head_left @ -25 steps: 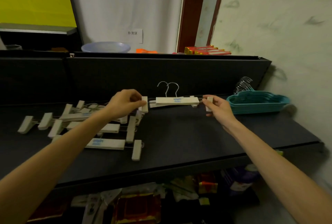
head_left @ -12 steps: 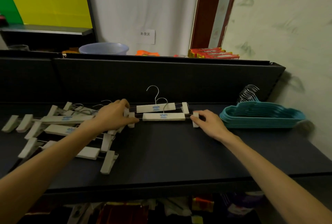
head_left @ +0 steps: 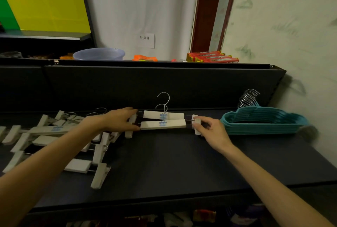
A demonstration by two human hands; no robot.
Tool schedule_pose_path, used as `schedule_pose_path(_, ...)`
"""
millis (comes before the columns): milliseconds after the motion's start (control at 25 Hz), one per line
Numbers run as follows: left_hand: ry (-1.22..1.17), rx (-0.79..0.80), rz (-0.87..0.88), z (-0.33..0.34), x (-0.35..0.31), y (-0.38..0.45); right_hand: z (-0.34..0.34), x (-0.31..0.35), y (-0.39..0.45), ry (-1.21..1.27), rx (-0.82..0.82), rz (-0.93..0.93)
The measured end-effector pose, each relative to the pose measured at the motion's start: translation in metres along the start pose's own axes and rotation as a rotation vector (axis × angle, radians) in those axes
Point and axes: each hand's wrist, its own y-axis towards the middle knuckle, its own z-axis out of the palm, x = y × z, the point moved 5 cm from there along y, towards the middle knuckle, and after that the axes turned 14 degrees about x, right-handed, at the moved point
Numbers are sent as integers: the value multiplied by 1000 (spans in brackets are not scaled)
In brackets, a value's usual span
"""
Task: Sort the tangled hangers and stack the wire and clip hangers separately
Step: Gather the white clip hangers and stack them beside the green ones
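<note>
A white clip hanger (head_left: pixel 163 124) lies on the dark shelf (head_left: pixel 173 163), just in front of a second white clip hanger (head_left: pixel 163 115). My left hand (head_left: pixel 118 120) grips its left clip end. My right hand (head_left: pixel 212 133) pinches its right clip (head_left: pixel 197 126). A tangled pile of white clip hangers (head_left: pixel 60 139) spreads over the shelf's left part. At the right, a neat stack of teal hangers (head_left: pixel 262 123) with metal hooks lies by the wall.
A black back panel (head_left: pixel 145 84) rises behind the shelf. Above it stand a pale blue basin (head_left: pixel 99 54), orange items and red boxes (head_left: pixel 212 57). A wall closes the right side. Packaged goods show below the shelf's front edge.
Both hands have lowered the clip hanger from the air onto the shelf, setting it in front of the other sorted clip hanger. The view has shifted slightly.
</note>
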Motion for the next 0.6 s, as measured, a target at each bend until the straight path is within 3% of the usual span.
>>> schedule_pose_path(320,195,-37,-78,13,-10,1,9,2,-26,-47,-57,-22)
schedule_pose_path(600,-80,-41,0,12,-13,2,3,8,-10,76,-118,91)
